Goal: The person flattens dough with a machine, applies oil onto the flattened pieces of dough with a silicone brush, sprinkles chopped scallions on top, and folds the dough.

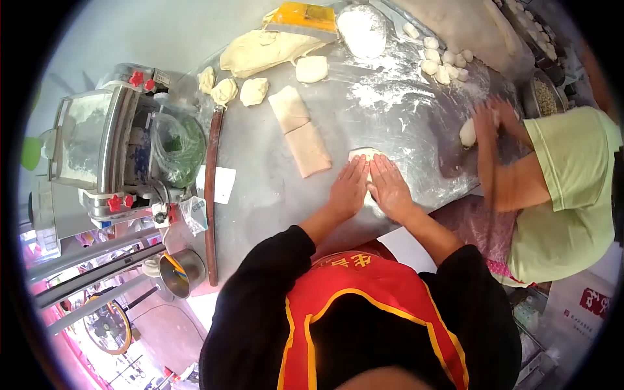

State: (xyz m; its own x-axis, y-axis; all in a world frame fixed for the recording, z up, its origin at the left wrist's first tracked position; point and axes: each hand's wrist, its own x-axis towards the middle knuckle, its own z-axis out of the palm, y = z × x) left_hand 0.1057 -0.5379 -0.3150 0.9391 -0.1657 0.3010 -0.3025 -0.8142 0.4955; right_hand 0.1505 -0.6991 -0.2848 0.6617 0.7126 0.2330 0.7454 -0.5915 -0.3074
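Observation:
A small piece of pale dough [365, 153] lies on the metal worktop near its front edge, mostly covered by my hands. My left hand [351, 186] presses flat on its left side with fingers stretched out. On the other side rests my right hand [391, 188], also flat, with its fingertips close to the left ones. Just left of my hands are two flat dough strips [309, 149], lying end to end. Behind them sit several dough lumps [253, 91] and a large mass of dough [270, 53] with a yellow-handled scraper [302, 18] against it.
A long wooden rod [211, 201] lies along the left edge, beside a dough-rolling machine [97, 140] and a metal pot [182, 273]. A flour mound [361, 31] and small dough balls [445, 62] are at the back. At right, a co-worker in light green [565, 162] handles dough.

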